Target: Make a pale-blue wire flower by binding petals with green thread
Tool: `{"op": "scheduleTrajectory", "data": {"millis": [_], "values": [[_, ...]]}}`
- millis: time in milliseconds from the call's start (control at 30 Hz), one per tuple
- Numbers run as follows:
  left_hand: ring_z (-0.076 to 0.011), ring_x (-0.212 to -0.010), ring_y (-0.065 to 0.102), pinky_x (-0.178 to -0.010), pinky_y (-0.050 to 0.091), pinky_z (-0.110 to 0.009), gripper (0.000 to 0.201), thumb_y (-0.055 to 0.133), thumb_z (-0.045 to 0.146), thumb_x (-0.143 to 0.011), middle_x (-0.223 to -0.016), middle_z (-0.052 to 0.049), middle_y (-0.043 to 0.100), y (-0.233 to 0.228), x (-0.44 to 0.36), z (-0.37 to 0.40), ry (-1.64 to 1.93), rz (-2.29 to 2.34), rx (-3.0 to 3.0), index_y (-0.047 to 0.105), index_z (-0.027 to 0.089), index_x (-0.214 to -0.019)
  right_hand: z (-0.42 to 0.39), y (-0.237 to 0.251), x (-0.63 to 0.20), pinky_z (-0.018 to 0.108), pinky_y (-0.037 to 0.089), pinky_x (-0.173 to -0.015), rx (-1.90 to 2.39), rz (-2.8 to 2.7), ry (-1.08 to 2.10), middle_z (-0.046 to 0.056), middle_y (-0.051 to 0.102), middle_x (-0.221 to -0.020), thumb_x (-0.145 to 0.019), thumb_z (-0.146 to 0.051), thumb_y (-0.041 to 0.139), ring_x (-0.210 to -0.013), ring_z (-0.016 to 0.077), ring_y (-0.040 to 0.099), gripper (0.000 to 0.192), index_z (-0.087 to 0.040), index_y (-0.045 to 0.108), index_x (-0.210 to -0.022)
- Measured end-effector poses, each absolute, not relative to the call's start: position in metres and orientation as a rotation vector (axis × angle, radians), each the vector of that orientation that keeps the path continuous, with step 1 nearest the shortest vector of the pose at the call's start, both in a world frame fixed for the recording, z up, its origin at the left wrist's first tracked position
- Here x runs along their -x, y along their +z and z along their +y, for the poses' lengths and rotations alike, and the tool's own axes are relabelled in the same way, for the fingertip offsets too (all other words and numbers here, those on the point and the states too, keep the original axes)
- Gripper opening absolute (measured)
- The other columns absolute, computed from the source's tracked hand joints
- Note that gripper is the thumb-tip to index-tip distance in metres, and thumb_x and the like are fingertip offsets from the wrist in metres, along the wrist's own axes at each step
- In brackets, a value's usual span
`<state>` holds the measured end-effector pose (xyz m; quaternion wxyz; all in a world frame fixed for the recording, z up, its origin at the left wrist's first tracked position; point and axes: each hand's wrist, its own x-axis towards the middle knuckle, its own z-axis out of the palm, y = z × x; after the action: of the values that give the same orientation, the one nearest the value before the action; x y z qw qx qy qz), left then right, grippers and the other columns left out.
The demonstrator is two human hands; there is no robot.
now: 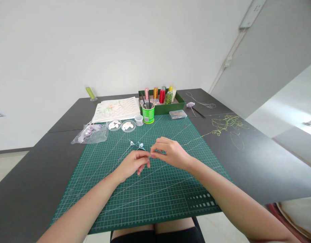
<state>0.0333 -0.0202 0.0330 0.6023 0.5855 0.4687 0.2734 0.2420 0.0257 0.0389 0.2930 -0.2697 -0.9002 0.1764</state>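
Note:
Over the cutting mat [165,199], both hands meet with fingertips almost touching. My left hand [134,163] is closed in a pinch on a thin wire, whose lower end pokes out below the fingers. My right hand [172,152] also pinches at this wire, fingers curled; any thread inside them is too fine to make out. Just beyond the left fingers is a small pale blue flower [141,145]; I cannot tell whether it is joined to the wire. A second small pale flower [132,143] with a thin stem lies to its left. Yellow-green thread [201,136] runs toward my right hand.
Tangled thread [227,125] spreads over the dark table [256,162] at right. Behind the hands stand a green can [148,114] with tools, dishes of white pieces [128,126], a clear box [178,114] and a green tray [180,101] of thread spools. A plastic bag [91,134] lies left.

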Motion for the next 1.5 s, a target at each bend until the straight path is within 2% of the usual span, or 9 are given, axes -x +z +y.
{"op": "scheduleTrajectory", "data": {"millis": [167,333,467,667,767,900,1000,1200,1500], "values": [[-0.0063,-0.041,0.044,-0.042,0.038,-0.021,0.032,0.054,0.028,-0.081,-0.067,0.000,0.063,0.032,-0.034,-0.020,0.643,1.067,-1.329,0.075,0.012,-0.099,0.026,0.040,-0.242,0.024,0.041,-0.067,0.684,-2.423,0.416,0.001,0.068,-0.083,-0.094,-0.023,0.068,-0.079,0.0147,0.057,0.008,-0.020,0.069,-0.087],[-0.0056,-0.042,0.040,-0.040,0.036,-0.020,0.034,0.057,0.043,-0.088,-0.064,0.001,0.059,0.035,-0.036,-0.021,0.690,1.112,-1.313,0.071,0.013,-0.080,0.026,0.040,-0.243,0.024,0.043,-0.068,0.656,-2.425,0.373,0.001,0.069,-0.083,-0.093,-0.023,0.069,-0.079,0.0143,0.058,0.007,-0.019,0.070,-0.087],[-0.0059,-0.044,0.039,-0.042,0.036,-0.020,0.037,0.062,0.049,-0.086,-0.064,0.001,0.058,0.036,-0.036,-0.021,0.708,1.108,-1.339,0.069,0.014,-0.074,0.027,0.040,-0.242,0.024,0.043,-0.068,0.623,-2.427,0.338,0.002,0.069,-0.083,-0.095,-0.025,0.067,-0.079,0.0146,0.059,0.009,-0.019,0.071,-0.089],[-0.0076,-0.049,0.046,-0.050,0.040,-0.021,0.031,0.062,0.044,-0.084,-0.063,0.001,0.058,0.031,-0.035,-0.018,0.725,1.128,-1.329,0.069,0.014,-0.080,0.026,0.040,-0.242,0.023,0.042,-0.067,0.589,-2.438,0.265,0.001,0.069,-0.081,-0.097,-0.022,0.062,-0.077,0.0139,0.060,0.014,-0.019,0.071,-0.086],[-0.0096,-0.051,0.050,-0.052,0.043,-0.023,0.028,0.062,0.042,-0.082,-0.061,0.002,0.056,0.027,-0.035,-0.017,0.717,1.167,-1.300,0.066,0.015,-0.077,0.025,0.038,-0.243,0.022,0.039,-0.061,0.592,-2.410,0.263,0.000,0.071,-0.079,-0.098,-0.021,0.059,-0.069,0.0110,0.061,0.016,-0.019,0.070,-0.088],[-0.0097,-0.049,0.046,-0.049,0.037,-0.022,0.026,0.057,0.040,-0.084,-0.059,0.003,0.055,0.025,-0.033,-0.017,0.710,1.253,-1.413,0.063,0.017,-0.074,0.024,0.039,-0.246,0.022,0.035,-0.055,0.587,-2.428,0.248,-0.002,0.071,-0.076,-0.098,-0.026,0.060,-0.059,0.0085,0.059,0.014,-0.018,0.071,-0.092],[-0.0099,-0.050,0.043,-0.052,0.033,-0.023,0.025,0.054,0.035,-0.085,-0.057,0.004,0.056,0.028,-0.031,-0.017,0.720,1.336,-1.558,0.066,0.017,-0.072,0.024,0.043,-0.248,0.023,0.036,-0.056,0.563,-2.460,0.156,-0.001,0.070,-0.076,-0.099,-0.027,0.059,-0.062,0.0099,0.060,0.016,-0.018,0.071,-0.095],[-0.0104,-0.049,0.043,-0.051,0.030,-0.023,0.021,0.055,0.030,-0.083,-0.058,0.004,0.058,0.031,-0.030,-0.019,0.719,1.440,-1.647,0.070,0.018,-0.074,0.028,0.051,-0.251,0.025,0.038,-0.061,0.517,-2.450,-0.031,0.002,0.066,-0.075,-0.102,-0.022,0.053,-0.069,0.0128,0.059,0.024,-0.017,0.070,-0.086],[-0.0113,-0.051,0.047,-0.052,0.030,-0.023,0.021,0.055,0.024,-0.086,-0.058,0.003,0.060,0.037,-0.031,-0.024,0.678,1.442,-1.926,0.072,0.019,-0.074,0.033,0.049,-0.253,0.025,0.044,-0.065,0.594,-2.371,0.174,0.003,0.069,-0.081,-0.098,-0.025,0.060,-0.076,0.0145,0.061,0.017,-0.019,0.072,-0.089]]}}
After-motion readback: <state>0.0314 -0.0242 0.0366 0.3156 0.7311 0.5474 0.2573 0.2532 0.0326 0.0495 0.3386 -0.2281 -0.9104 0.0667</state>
